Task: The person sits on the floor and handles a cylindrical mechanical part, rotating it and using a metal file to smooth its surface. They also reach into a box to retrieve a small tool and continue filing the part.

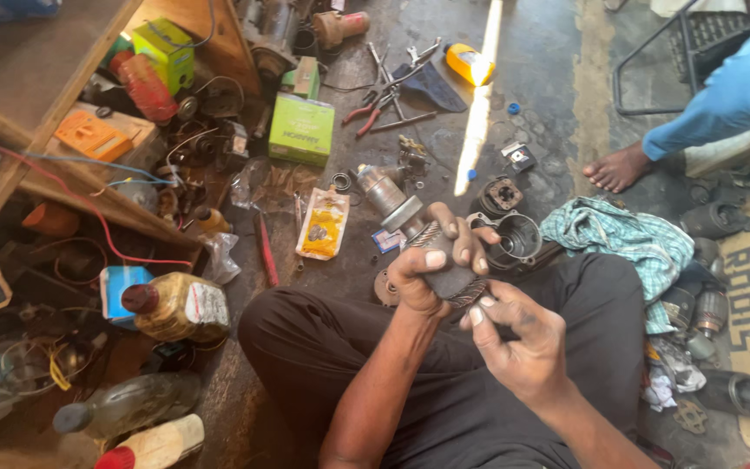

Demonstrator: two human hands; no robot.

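I sit cross-legged on a grimy floor, and my left hand is wrapped around a greasy metal motor armature, whose shaft points up and away from me. My right hand touches the near end of the armature with thumb and fingertips, fingers curled around its lower edge. A round metal motor housing lies just beyond my hands on the floor. Next to it lies a smaller round part.
A checked cloth lies to the right. Pliers, a green box, a yellow sachet and a yellow bottle litter the floor ahead. Oil bottles and wooden shelves stand left. Another person's bare foot is at upper right.
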